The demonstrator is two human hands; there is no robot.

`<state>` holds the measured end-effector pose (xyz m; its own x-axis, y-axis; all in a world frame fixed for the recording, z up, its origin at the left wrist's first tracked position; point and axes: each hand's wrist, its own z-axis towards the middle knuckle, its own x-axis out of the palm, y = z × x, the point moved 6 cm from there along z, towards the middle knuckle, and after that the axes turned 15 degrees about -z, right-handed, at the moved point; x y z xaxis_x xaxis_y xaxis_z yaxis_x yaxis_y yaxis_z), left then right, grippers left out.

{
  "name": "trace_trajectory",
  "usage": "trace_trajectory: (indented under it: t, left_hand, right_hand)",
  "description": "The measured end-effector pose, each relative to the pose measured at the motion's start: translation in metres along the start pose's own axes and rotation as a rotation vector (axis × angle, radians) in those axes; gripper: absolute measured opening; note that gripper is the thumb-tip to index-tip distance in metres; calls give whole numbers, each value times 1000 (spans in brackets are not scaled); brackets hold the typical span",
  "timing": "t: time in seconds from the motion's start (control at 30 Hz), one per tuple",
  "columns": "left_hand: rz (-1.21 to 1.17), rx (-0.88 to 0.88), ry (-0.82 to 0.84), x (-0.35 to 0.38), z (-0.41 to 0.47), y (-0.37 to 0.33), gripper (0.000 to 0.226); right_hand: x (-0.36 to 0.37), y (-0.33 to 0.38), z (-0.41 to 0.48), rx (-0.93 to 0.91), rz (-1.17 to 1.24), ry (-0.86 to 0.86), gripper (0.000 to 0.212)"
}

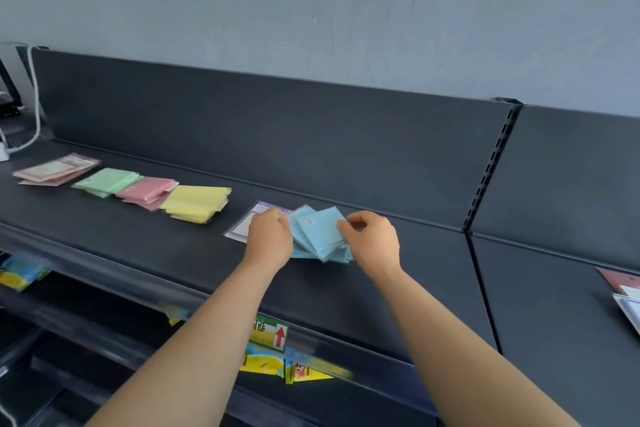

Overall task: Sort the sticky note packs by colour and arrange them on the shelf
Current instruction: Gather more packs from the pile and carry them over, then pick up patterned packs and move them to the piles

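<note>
A: Nearest first. What's at the shelf lip?
B: A tag (270,331) w/ a red arrow on the front edge of the shelf (381,291). Yellow printed bags (298,371) below it, blurred. Not our stuff.
A: Hands?
B: Both over the shelf, mid-depth. Left hand (268,239) curls round the left edge of the blue packs (320,236). Right hand (375,243) pinches their right corner, thumb + forefinger closed on it. So both are clamped on the same bunch, one per side.
A: Why both sides?
B: Several packs, fanned, corners askew. Squeezing from both sides would square them into one pile, I'd guess. Wrappers look slick, so they prob. slide easily.
A: Anything under them?
B: A purple pack (247,218), partly beneath the left hand and the fan. Diff. colour, so it likely needs pulling out.
A: Further back?
B: A row runs left along the shelf: yellow pile (197,203), pink pile (147,191), green pile (107,180), overlapping at the edges. Then a pale pink pile (55,168) a bit apart. One colour each, so blue prob. belongs right of yellow.
A: Nearly done?
B: Mostly, I'd say. Blue isn't squared yet.
</note>
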<state>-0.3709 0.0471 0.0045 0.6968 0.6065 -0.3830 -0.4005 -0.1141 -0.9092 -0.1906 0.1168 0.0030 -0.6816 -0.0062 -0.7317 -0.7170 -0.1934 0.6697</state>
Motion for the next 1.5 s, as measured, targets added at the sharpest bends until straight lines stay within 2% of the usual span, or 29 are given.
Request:
trace_trajectory:
  t: [0.1,0.33,0.53,0.8,0.93,1.03,1.2,1.3,1.43,1.5]
  left_hand:
    - [124,41,1,-7,-12,-10,29]
    - [413,336,-49,-8,-40,-48,31]
    - [488,522,76,41,-76,-74,29]
    - [472,621,261,130,-130,-111,33]
    - [430,633,346,190,-159,-134,32]
    - [413,616,425,239,-182,-148,31]
    - [374,535,537,311,-209,-161,31]
    - [312,441,601,345,-220,-165,30]
    - [229,359,617,381,-221,-168,25]
    - [195,301,591,391,-216,-167,29]
  right_hand:
    - [-6,-1,-5,-41,-53,-34,32]
    - [-38,-14,-29,-137,-307,-112,41]
    - [-77,-49,-61,-136,-485,-183,41]
    - [-151,-122,-82,-28,-573,-246,39]
    - [-196,-181,-87,63,-584,-267,40]
    - [-233,-233,-89,149,-573,-280,17]
    - [-282,-307,-92,279,-621,-291,32]
    - [-294,-338,-91,335,-601,-240,22]
    - [-296,-350,-88,300,-559,-225,20]
    - [-293,-346,-88,233,-520,-234,21]
